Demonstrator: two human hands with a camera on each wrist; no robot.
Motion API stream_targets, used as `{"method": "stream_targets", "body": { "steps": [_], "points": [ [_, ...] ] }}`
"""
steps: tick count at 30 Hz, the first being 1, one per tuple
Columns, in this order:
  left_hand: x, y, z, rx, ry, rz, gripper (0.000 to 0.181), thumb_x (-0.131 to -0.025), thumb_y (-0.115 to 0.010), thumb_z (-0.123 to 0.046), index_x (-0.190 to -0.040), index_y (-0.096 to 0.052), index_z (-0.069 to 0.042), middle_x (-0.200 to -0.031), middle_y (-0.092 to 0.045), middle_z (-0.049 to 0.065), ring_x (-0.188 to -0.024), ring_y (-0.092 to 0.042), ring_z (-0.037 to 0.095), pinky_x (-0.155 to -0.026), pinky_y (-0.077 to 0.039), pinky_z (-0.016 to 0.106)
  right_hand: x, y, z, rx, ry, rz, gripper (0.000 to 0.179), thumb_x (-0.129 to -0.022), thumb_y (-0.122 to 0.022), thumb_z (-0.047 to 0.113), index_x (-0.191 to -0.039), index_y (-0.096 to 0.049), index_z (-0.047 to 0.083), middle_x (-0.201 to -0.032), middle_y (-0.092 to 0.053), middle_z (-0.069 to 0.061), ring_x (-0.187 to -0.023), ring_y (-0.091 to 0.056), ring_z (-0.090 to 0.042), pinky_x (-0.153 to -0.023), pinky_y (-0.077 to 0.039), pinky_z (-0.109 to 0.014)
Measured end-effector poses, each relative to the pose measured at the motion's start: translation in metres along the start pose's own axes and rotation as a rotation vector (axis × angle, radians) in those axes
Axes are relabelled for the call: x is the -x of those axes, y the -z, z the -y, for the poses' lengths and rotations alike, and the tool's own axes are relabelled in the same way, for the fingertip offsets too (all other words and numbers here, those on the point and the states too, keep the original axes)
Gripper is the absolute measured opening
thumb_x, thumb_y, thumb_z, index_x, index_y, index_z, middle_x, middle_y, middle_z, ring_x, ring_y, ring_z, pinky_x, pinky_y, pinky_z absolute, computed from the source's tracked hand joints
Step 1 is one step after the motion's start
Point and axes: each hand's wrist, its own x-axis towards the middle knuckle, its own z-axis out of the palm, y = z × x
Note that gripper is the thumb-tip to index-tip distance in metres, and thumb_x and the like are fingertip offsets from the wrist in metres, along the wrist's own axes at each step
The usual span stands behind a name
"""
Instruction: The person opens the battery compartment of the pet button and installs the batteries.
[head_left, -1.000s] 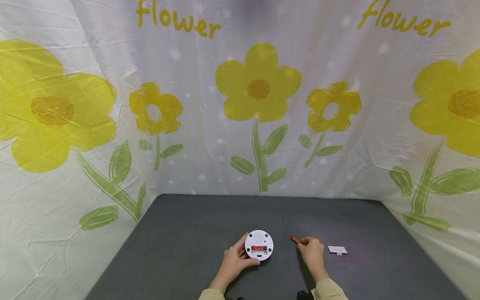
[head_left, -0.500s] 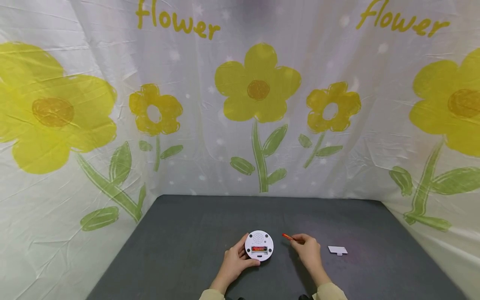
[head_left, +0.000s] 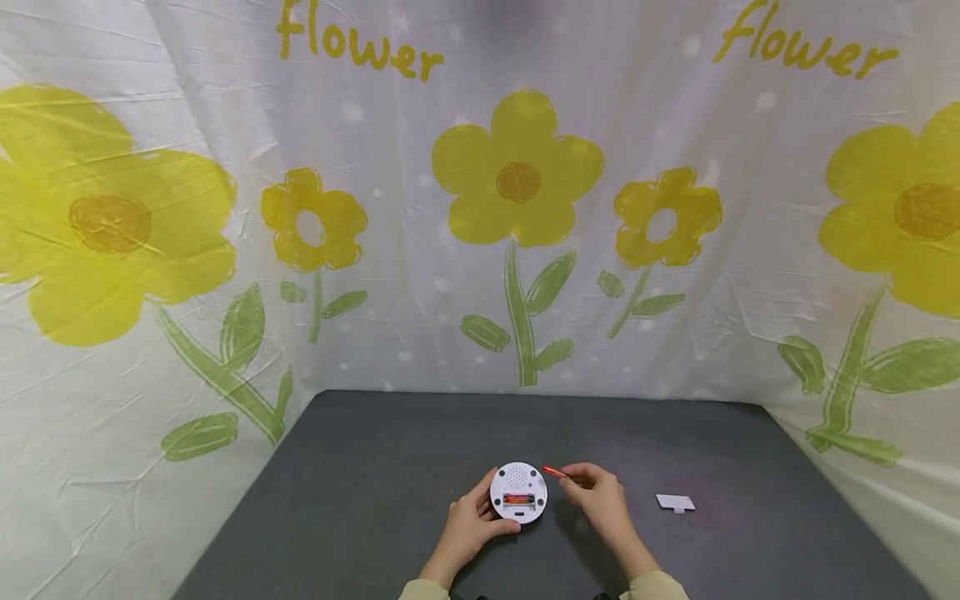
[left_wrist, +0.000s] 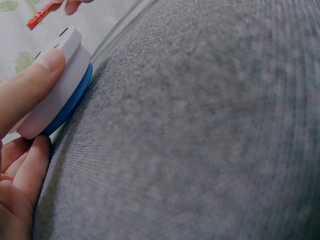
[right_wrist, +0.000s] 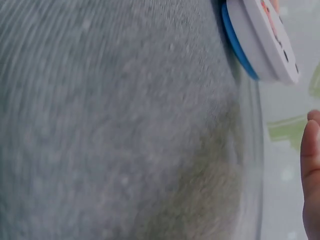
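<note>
A round white device (head_left: 517,477) with a blue lower rim lies with its battery compartment facing up. My left hand (head_left: 467,527) grips it from the left, thumb over its top face near the front edge and fingers at the side. In the compartment sits a red battery (head_left: 519,500), with part of the bay below it uncovered. My right hand (head_left: 597,497) pinches a second red battery (head_left: 555,472) by one end, just right of the device's upper edge. In the left wrist view that loose battery (left_wrist: 42,16) is above the device (left_wrist: 60,80).
A white battery cover (head_left: 676,502) with a small tab lies on the dark grey table (head_left: 375,467), right of my right hand. Behind and beside the table hangs a white curtain (head_left: 405,275) printed with yellow flowers.
My right hand has moved left with the loose battery, from well right of the device to beside its upper edge. The left hand and device have stayed in place.
</note>
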Motion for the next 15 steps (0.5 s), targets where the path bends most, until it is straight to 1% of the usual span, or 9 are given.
{"method": "stream_targets", "body": {
  "steps": [5,7,8,10,12,15],
  "points": [
    [0.001,-0.001,0.001,-0.022,-0.008,-0.004,0.091,-0.067,-0.083,-0.006,-0.14,-0.03,0.007,-0.135,-0.041,0.026,-0.117,-0.047,0.031,-0.088,-0.046,0.029,0.002,-0.004,0.011,-0.021,0.024,0.06,0.014,-0.077,-0.072,0.001,-0.091,-0.068,0.002,-0.079,-0.068,-0.006,-0.068,-0.06,-0.01,-0.058,-0.049,-0.021],
    [0.001,-0.001,0.002,-0.029,-0.01,-0.007,0.092,-0.067,-0.083,-0.008,-0.141,-0.031,0.006,-0.135,-0.041,0.025,-0.116,-0.048,0.029,-0.088,-0.046,0.028,0.003,-0.005,0.017,-0.045,0.031,0.088,0.014,-0.078,-0.071,-0.001,-0.092,-0.068,0.0,-0.082,-0.069,-0.01,-0.073,-0.062,-0.013,-0.062,-0.049,-0.021],
    [0.001,-0.001,0.002,-0.022,-0.005,-0.008,0.092,-0.067,-0.083,-0.009,-0.141,-0.031,0.006,-0.136,-0.041,0.024,-0.117,-0.048,0.028,-0.088,-0.046,0.028,0.005,-0.005,0.022,-0.055,0.048,0.102,0.014,-0.079,-0.07,-0.002,-0.092,-0.067,-0.001,-0.083,-0.068,-0.012,-0.074,-0.063,-0.015,-0.063,-0.049,-0.021],
    [0.0,-0.001,0.003,-0.017,-0.017,-0.003,0.092,-0.066,-0.083,-0.009,-0.141,-0.03,0.007,-0.136,-0.04,0.025,-0.117,-0.048,0.029,-0.087,-0.047,0.028,0.007,-0.005,0.03,-0.081,0.078,0.119,0.014,-0.08,-0.067,-0.005,-0.093,-0.066,-0.004,-0.085,-0.068,-0.016,-0.076,-0.064,-0.019,-0.065,-0.05,-0.022],
    [0.0,0.0,0.003,-0.01,-0.009,-0.002,0.092,-0.066,-0.083,-0.01,-0.141,-0.031,0.006,-0.136,-0.041,0.024,-0.117,-0.048,0.028,-0.087,-0.046,0.028,0.007,-0.007,0.034,-0.087,0.097,0.121,0.014,-0.08,-0.066,-0.007,-0.094,-0.067,-0.004,-0.085,-0.068,-0.017,-0.076,-0.065,-0.021,-0.065,-0.05,-0.022],
    [0.0,0.0,0.002,-0.011,0.0,-0.002,0.092,-0.067,-0.083,-0.01,-0.141,-0.031,0.006,-0.135,-0.042,0.024,-0.117,-0.048,0.028,-0.088,-0.046,0.027,0.006,-0.011,0.031,-0.083,0.097,0.099,0.022,-0.079,-0.068,-0.006,-0.1,-0.065,0.001,-0.083,-0.069,-0.012,-0.074,-0.063,-0.017,-0.065,-0.05,-0.021]
  ]
}}
